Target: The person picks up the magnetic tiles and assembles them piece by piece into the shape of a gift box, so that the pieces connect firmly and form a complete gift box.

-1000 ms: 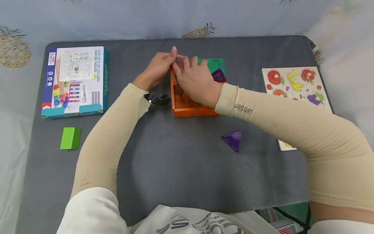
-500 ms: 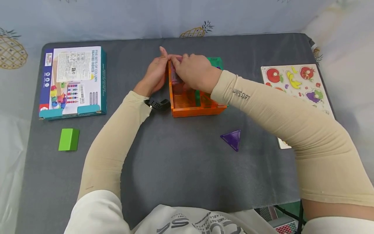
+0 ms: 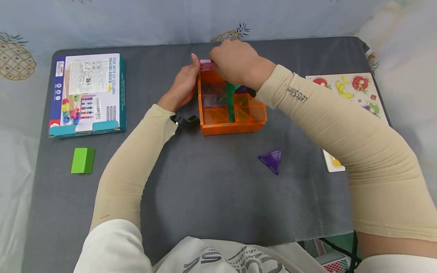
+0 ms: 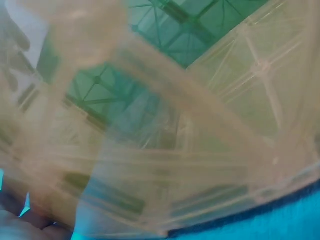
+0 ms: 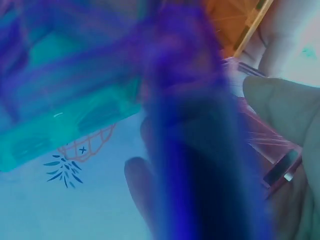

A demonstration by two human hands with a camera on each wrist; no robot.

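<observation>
While a white shirt [image 3: 222, 256] with grey lettering fills the nearest edge of the head view, the grey-covered desk [image 3: 211, 189] stretches out beyond it. On its nearer part, a purple triangle [image 3: 272, 161] lies flat, right of centre and apart from everything else, and a bright green block [image 3: 83, 160] sits over on the left side. Farther in, around the middle, stands an open box of see-through orange tiles [image 3: 235, 129], its low near wall facing the person. A narrow green strip [image 3: 230, 106] splits its inside into left and right sections.

Against the outside of its left wall rests the left hand [image 3: 182, 83], thumb pointing up; the other fingers are hidden, so I cannot tell how that grip stands. A black strap [image 3: 186, 121] shows at its wrist. At the box's far left corner is a pink tile [image 3: 206, 65], with the right hand [image 3: 235, 60] over the far side, its grip together on the tile's right end. The left wrist view is mostly blurred tile.

To the left of the box, well apart, lies a carton of beaded boxes [image 3: 90, 94]; to the right, a fruit picture board [image 3: 360, 96] is partly covered by the right sleeve [image 3: 334, 132]. Farthest off hangs a pale curtain [image 3: 153, 22] printed with pineapples.
</observation>
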